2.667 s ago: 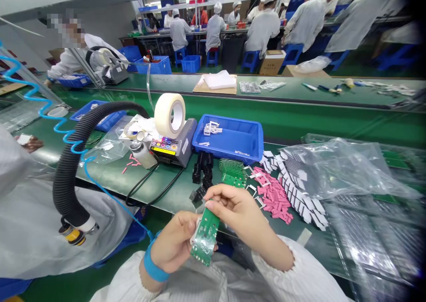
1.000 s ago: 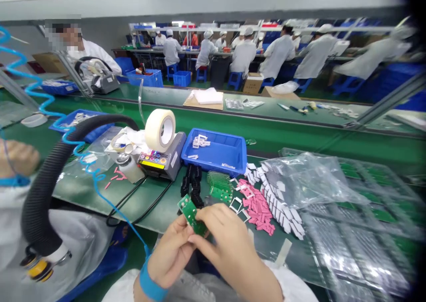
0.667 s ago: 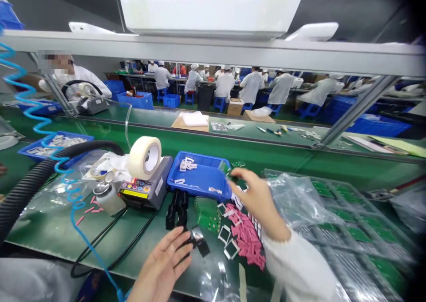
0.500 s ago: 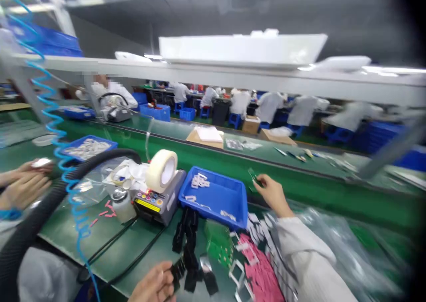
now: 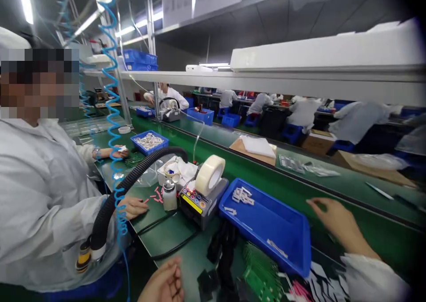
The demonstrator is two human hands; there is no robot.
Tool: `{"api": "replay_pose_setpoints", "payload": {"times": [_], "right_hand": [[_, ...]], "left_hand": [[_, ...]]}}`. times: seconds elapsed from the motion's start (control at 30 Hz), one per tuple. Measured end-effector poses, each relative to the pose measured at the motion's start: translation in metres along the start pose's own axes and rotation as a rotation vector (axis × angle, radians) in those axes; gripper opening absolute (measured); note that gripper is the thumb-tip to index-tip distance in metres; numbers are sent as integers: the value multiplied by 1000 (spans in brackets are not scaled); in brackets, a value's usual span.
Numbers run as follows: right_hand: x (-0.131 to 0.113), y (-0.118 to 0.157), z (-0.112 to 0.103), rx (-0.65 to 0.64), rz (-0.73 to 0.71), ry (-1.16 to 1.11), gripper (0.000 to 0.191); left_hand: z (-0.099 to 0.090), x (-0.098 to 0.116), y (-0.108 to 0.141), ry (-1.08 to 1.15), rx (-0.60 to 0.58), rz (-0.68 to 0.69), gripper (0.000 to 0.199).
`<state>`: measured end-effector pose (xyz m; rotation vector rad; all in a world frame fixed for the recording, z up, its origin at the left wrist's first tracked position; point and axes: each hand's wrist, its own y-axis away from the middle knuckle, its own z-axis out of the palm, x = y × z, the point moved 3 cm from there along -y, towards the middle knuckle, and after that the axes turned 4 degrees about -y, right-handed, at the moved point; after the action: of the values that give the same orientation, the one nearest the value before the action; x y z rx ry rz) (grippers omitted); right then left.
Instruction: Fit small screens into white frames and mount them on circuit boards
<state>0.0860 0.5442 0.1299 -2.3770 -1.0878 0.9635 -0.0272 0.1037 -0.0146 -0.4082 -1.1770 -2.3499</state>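
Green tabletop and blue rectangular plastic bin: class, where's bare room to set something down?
Bare patches: inside the blue rectangular plastic bin, between its white plastic pieces and far-right wall; and green tabletop between the left hand, black cable and black pieces. Crowded: the bin's near side, with green circuit boards and pink strips.

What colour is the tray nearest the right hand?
The tray is blue; head view.

- Left hand [image 5: 162, 283], nearer than the blue tray [image 5: 276, 224] — its wrist cut off below.
- Black parts [image 5: 223, 263] beside the tray's near side — too blurred to count.
- Pink pieces [image 5: 299, 290], just before the tray, cropped underneath.
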Motion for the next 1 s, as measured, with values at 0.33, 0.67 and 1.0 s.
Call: {"api": "replay_pose_setpoints", "payload": {"times": [0.33,0.67,1.0], "right_hand": [[-226,119,61,-561,-426,-143,38],[-240,151,111,-498,-325,121,45],[-225,170,51,-514,-186,-262,49]], "left_hand": [[12,-16,16,66,-8,-61,17],[-8,-8,22,103,19,-69,11],[-3,-12,28,24,-86,-62,13]]}}
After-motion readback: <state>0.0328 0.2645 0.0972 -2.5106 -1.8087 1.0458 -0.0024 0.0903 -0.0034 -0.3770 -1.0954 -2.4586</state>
